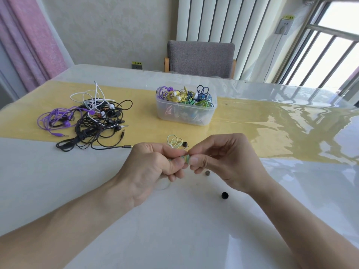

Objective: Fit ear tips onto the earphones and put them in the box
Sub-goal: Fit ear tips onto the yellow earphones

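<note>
Both bare hands were raised just above the glossy white table [194,230], meeting near its middle. The left hand [155,167] was closed, thumb and fingers pinching a small pale green earbud [186,158]. The right hand [221,162] was also closed, its thumb and forefinger pressed against the same earbud from the opposite side; whether an ear tip sat between those fingers could not be told. A pale yellow-green cable loop [174,141] stood up just behind the left hand's fingers.

Three loose ear tips lay on the table: a black ear tip [224,195] near the right wrist, a grey ear tip [207,173] just below the right fingers, and another dark ear tip [185,143] beside the cable loop.

The clear plastic rectangular box [184,113] stood farther back on the yellow table runner [252,123], holding coiled earphones in purple, yellow, green and blue. To the left of the box, well apart, lay a tangled pile of black, white and purple earphones [91,121], partly on the runner. A grey upholstered chair [200,57] stood beyond the table's far edge.
</note>
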Demonstrator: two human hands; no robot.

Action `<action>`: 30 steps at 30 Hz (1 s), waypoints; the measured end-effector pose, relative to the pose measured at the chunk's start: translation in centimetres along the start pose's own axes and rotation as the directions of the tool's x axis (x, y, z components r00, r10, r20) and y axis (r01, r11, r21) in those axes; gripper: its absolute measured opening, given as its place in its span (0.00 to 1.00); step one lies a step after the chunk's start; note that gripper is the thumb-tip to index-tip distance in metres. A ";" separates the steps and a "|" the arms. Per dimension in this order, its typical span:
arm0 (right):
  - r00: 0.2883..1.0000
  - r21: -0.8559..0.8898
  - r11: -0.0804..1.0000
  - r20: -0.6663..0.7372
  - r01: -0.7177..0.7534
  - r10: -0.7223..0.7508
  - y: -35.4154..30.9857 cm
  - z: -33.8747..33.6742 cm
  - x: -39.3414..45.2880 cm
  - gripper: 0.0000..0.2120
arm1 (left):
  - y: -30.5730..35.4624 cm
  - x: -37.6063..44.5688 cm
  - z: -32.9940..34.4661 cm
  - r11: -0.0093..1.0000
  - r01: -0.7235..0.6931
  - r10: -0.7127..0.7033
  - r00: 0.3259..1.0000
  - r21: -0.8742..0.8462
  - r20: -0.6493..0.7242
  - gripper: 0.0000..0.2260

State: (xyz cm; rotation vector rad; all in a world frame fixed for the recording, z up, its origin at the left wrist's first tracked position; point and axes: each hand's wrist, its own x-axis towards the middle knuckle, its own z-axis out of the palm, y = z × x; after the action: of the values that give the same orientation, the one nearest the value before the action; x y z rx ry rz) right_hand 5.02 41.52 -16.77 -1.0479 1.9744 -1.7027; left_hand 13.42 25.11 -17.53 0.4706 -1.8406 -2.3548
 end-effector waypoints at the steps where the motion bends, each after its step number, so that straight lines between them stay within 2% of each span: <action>1: 0.999 -0.035 0.999 0.008 0.036 -0.035 0.0 -0.1 0.0 0.04 | 0.1 -0.1 0.1 0.998 0.046 -0.046 0.999 -0.033 0.013 0.09; 4: 0.992 -0.171 0.977 0.022 0.130 -0.128 0.3 -0.5 0.2 0.00 | 0.0 0.0 0.2 0.981 0.171 -0.166 0.984 -0.096 0.061 0.11; 7: 0.966 -0.345 0.903 0.051 0.256 -0.254 0.3 -0.8 0.3 0.05 | -0.1 0.1 0.2 0.966 0.221 -0.213 0.974 -0.135 0.071 0.15; 10: 0.959 -0.401 0.877 0.008 0.263 -0.284 0.3 -0.6 0.3 0.06 | -0.1 0.3 0.5 0.982 0.102 -0.099 0.995 -0.157 0.029 0.06; 14: 0.983 -0.260 0.958 -0.103 0.120 -0.151 0.2 -0.3 -0.2 0.08 | -0.5 0.5 0.6 0.986 -0.150 0.149 0.989 -0.070 -0.024 0.09; 17: 0.990 -0.141 0.988 -0.122 0.060 -0.077 -0.2 -0.5 -0.1 0.08 | -0.7 0.5 0.6 0.966 -0.258 0.259 0.965 0.034 -0.036 0.09; 20: 0.989 -0.055 0.998 -0.149 0.012 -0.021 -0.3 -0.9 0.2 0.08 | -0.6 0.4 0.6 0.948 -0.306 0.310 0.950 0.082 -0.038 0.11; 23: 0.988 -0.145 0.988 -0.142 0.042 -0.063 -0.5 -0.8 0.1 0.07 | -0.5 0.2 0.7 0.941 -0.326 0.331 0.943 0.091 -0.039 0.12; 27: 0.981 -0.270 0.955 -0.113 0.122 -0.157 -0.6 -0.4 -0.2 0.10 | -0.5 0.3 0.6 0.945 -0.317 0.320 0.946 0.081 -0.038 0.06; 30: 0.974 -0.311 0.939 -0.116 0.149 -0.193 -0.4 -0.5 -0.2 0.08 | -0.5 0.3 0.6 0.959 -0.277 0.279 0.960 0.052 -0.024 0.06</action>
State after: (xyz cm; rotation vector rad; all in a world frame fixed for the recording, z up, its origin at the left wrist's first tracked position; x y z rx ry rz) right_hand 4.95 42.02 -16.28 -1.2635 2.3541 -1.6371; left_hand 13.02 25.74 -17.96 0.2323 -1.8186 -2.1107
